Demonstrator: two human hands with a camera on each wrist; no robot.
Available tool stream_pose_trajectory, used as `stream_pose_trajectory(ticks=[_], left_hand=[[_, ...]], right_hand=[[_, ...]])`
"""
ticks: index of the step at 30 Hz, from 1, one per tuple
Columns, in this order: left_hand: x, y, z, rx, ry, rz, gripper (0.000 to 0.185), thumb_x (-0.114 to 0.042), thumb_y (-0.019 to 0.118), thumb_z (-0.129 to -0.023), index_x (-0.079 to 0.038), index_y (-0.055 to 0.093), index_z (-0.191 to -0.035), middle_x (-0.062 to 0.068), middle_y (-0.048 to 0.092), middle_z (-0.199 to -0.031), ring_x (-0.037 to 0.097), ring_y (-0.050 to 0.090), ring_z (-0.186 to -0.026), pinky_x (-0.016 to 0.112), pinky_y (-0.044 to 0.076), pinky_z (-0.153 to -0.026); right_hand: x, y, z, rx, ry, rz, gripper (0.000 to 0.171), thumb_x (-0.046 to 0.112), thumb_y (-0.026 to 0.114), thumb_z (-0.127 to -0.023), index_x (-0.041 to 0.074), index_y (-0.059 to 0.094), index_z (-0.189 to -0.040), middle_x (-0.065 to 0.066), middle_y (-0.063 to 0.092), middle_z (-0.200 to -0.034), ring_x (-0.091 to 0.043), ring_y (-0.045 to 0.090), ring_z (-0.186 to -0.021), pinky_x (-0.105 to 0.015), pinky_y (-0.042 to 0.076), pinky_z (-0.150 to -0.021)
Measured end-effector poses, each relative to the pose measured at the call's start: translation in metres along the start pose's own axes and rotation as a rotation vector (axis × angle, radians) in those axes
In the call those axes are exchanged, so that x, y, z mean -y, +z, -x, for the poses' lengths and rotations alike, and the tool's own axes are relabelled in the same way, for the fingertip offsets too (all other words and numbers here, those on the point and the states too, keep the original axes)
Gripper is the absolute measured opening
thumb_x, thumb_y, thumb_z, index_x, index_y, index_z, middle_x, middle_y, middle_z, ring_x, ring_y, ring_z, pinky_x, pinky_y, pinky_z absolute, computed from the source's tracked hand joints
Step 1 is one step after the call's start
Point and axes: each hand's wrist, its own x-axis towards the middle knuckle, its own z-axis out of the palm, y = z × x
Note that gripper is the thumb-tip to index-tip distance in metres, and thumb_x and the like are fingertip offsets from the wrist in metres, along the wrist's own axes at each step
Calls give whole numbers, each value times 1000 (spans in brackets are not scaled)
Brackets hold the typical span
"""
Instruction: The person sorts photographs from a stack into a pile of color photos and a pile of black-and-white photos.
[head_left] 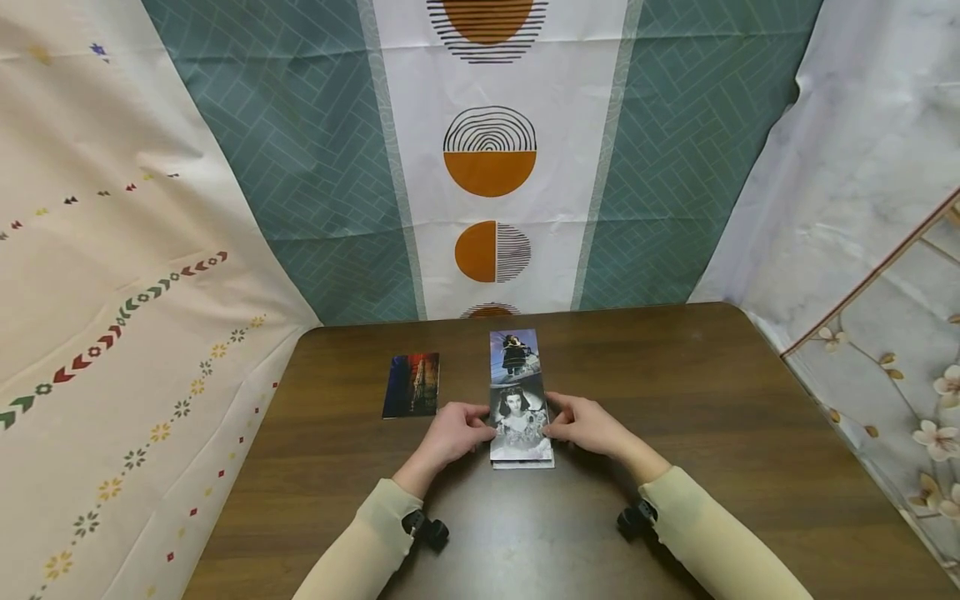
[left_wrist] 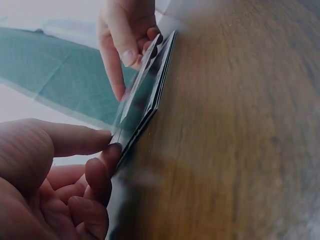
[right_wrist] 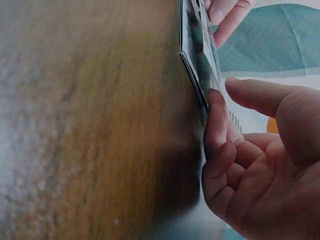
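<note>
A picture card (head_left: pixel 520 421) with a black-and-white photo of a person in a light dress is held at its two sides. My left hand (head_left: pixel 456 433) pinches its left edge between thumb and fingers. At the right edge, my right hand (head_left: pixel 588 423) holds it with thumb and fingertips. Beneath lies a thin layered stack of cards (left_wrist: pixel 161 82), a gap showing under the raised card. Beyond the photo card, a blue picture (head_left: pixel 515 354) with a dark figure shows. Whether these pieces are joined cannot be told.
Left of the hands, a dark red-and-blue card (head_left: pixel 412 385) with a tower picture lies flat on the brown wooden table (head_left: pixel 637 358). Patterned cloths (head_left: pixel 315 167) hang behind the table and along both sides. Each wrist wears a small black camera (head_left: pixel 433 533).
</note>
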Motion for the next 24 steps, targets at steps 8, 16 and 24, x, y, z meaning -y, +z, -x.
stream_pose_trajectory(ticks=[8, 16, 24], left_hand=[[-2, 2, 1, 31, 26, -51, 48, -12, 82, -90, 6, 72, -133, -3, 75, -78, 8, 57, -50, 26, 48, -52], [-4, 1, 4, 31, 23, -39, 48, -12, 83, -90, 6, 72, -133, -3, 74, -77, 8, 57, -50, 27, 48, -51], [-4, 0, 5, 33, 22, -40, 49, -13, 84, -90, 5, 72, -133, -2, 75, -78, 9, 58, -51, 28, 49, -52]], right_hand=[[-2, 2, 1, 8, 10, 97, 86, 22, 79, -98, -7, 33, -163, 4, 70, -81, -15, 62, -65, -34, 50, -62], [2, 5, 2, 21, 12, 158, 84, 23, 80, -97, -8, 36, -162, 5, 67, -78, -12, 59, -61, -31, 48, -61], [3, 3, 3, 20, 11, 155, 84, 22, 80, -97, -9, 36, -161, 4, 67, -78, -13, 58, -62, -32, 47, -62]])
